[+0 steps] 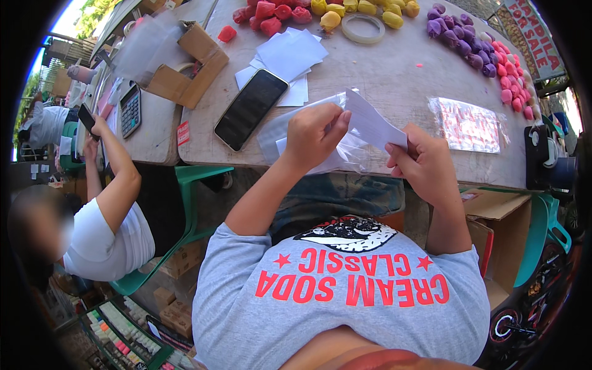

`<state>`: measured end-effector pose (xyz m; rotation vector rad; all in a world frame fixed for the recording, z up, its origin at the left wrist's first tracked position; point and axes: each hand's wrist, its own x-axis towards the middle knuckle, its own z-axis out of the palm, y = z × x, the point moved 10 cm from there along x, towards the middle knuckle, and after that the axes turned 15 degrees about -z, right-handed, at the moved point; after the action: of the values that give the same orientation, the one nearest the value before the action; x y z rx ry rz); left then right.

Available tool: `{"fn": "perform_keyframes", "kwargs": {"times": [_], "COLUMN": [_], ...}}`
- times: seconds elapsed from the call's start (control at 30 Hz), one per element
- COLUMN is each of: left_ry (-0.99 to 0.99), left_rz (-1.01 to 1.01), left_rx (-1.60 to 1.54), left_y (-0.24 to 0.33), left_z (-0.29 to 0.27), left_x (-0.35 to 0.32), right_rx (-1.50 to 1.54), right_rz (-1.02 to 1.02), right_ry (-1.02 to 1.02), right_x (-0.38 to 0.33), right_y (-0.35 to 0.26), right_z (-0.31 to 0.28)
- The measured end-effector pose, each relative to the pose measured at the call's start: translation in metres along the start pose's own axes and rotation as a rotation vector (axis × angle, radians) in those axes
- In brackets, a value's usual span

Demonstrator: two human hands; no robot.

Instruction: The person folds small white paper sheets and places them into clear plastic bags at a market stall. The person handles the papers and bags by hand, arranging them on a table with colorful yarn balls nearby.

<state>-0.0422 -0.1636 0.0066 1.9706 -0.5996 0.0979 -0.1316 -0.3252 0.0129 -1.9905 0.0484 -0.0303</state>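
A small white sheet of paper (373,121) is stretched between my hands above the table's near edge. My right hand (425,163) pinches its lower right corner between thumb and fingers. At its left edge, the curled fingers of my left hand (316,134) are closed on it; the exact grip is partly hidden. Clear plastic bags (269,137) lie on the table under and beside my left hand. Beyond that hand is a loose stack of white paper sheets (295,57), with a black smartphone (250,110) resting against it.
Red (271,24), yellow (393,18) and purple (453,37) flower-shaped pieces line the table's far side, around a tape roll (364,38). A clear packet (470,125) lies right. Leftward are an open cardboard box (188,74), a calculator (131,111) and a seated person (108,240) holding a phone.
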Motion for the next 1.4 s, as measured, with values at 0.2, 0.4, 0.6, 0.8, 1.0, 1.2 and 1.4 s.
{"fn": "perform_keyframes", "kwargs": {"times": [0.2, 0.4, 0.6, 0.8, 1.0, 1.2, 1.4], "left_ry": [0.001, -0.015, -0.045, 0.023, 0.054, 0.07, 0.005], "left_rz": [0.128, 0.144, 0.304, 0.27, 0.292, 0.48, 0.509], "left_rx": [0.027, 0.039, 0.112, 0.062, 0.035, -0.009, -0.032], "left_y": [0.009, 0.009, 0.027, 0.022, 0.02, 0.034, 0.032], "left_z": [0.004, 0.006, 0.007, 0.002, -0.006, -0.009, -0.008], "left_x": [-0.002, -0.004, -0.012, -0.012, -0.014, -0.027, -0.033], "right_rx": [-0.143, -0.121, -0.301, -0.33, -0.15, -0.396, -0.073], "right_rz": [-0.285, -0.25, -0.345, -0.359, -0.37, -0.612, -0.253], "right_ry": [0.03, -0.02, -0.087, 0.126, 0.145, 0.134, 0.007], "right_x": [0.002, 0.004, 0.011, 0.018, 0.023, 0.035, 0.049], "right_y": [-0.024, -0.031, -0.04, -0.045, -0.035, -0.054, -0.026], "right_z": [-0.008, 0.011, 0.02, 0.018, 0.003, 0.026, 0.043]}}
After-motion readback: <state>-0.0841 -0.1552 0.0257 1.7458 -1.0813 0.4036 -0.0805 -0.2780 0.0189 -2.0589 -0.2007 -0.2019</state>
